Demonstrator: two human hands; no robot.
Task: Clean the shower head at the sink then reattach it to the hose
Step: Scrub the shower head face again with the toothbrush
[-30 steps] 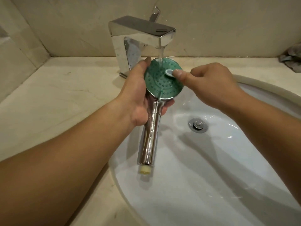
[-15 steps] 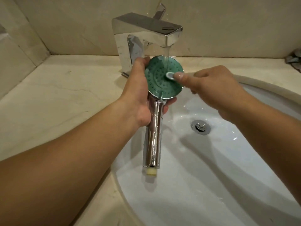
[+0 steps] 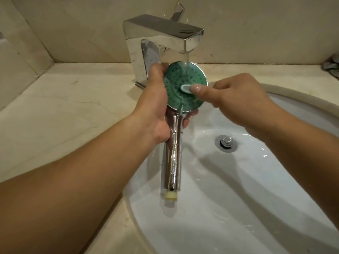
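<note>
Head view: we look down at a white sink (image 3: 238, 208), lower right of frame, set in a beige desk (image 3: 73, 110).
Shower head: shower head (image 3: 176, 88) sits frame centre, green face up toward us, chrome handle running down to a cream threaded end over the basin.
Left hand: our left hand (image 3: 156, 107) is wrapped round the neck just under the face, thumb along the left rim.
Right hand: our right hand (image 3: 236, 99) has fingers curled, index tip pressing the white centre button of the face; nothing gripped.
Tap: chrome tap (image 3: 161, 39) upper centre, water running onto the top of the face.
Drain: drain (image 3: 226, 143) right of the handle, wet.
Cloth: grey cloth (image 3: 333, 66) at far right edge on the desk.
</note>
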